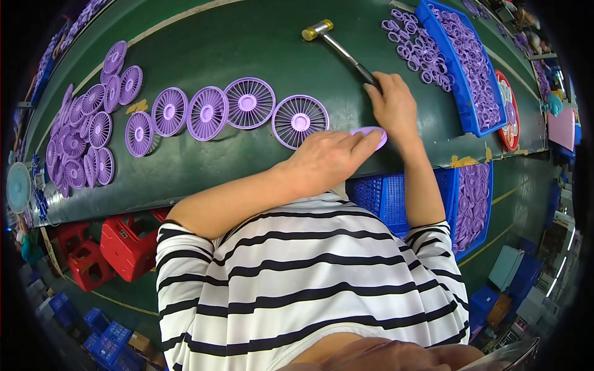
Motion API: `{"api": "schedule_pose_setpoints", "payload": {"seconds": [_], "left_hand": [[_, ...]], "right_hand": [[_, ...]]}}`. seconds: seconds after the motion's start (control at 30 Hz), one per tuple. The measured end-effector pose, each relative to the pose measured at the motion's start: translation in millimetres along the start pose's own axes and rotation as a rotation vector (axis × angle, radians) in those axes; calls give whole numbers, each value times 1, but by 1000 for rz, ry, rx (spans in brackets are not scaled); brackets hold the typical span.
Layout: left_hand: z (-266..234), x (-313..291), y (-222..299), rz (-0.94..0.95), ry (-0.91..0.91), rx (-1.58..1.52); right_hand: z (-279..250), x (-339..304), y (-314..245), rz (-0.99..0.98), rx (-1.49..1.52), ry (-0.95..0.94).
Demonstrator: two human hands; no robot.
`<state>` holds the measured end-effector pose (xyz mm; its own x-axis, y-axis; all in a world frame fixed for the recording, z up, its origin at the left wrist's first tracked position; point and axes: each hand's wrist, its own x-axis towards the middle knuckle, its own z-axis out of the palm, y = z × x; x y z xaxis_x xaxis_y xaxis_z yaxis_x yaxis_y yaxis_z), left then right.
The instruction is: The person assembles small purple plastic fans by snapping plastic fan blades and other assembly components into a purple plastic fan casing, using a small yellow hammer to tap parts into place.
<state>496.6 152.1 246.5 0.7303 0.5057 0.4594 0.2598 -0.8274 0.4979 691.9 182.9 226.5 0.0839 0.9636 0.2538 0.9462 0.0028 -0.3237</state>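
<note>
Nearest, a black-and-white striped shirt (309, 266) fills the lower part of the view. Just beyond it, below the table edge, sit red stools (127, 241) on the left and a blue crate (395, 201) on the right, beside a blue bin (490, 204) full of purple parts.

At the near side of the green table (204, 59), the left hand (325, 154) lies with its fingers over a purple disc (378, 138), only part of which shows; whether the hand grips it or merely presses on it, I cannot tell. Slightly farther out, the right hand (397, 106) has its fingers closed on the black handle end of a hammer (340, 49), whose yellow-faced head points away toward the far left.

Just beyond the left hand lies a spoked purple wheel (301, 122), the rightmost of five in a loose row; the hand covers part of its rim from view. Well to the left, more wheels lean and overlap in a heap (99, 130). Past the right hand, loose purple rings (426, 76) scatter beside a long blue tray (456, 74) filled with similar rings, and a red tray (516, 123) stands just right of it.
</note>
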Motion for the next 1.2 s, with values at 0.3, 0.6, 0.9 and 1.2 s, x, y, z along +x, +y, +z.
{"api": "schedule_pose_setpoints", "payload": {"seconds": [0.3,0.6,0.9,1.2], "left_hand": [[46,25,-32,16,-4,156],[46,31,-38,-198,36,-37],[38,35,-33,-333,9,-115],[12,21,-36,-206,10,-32]], "right_hand": [[-69,-78,28,527,628,-248],[-124,-148,-19,307,834,105],[-112,-165,-25,457,615,-69],[-72,-148,-15,414,474,-167]]}}
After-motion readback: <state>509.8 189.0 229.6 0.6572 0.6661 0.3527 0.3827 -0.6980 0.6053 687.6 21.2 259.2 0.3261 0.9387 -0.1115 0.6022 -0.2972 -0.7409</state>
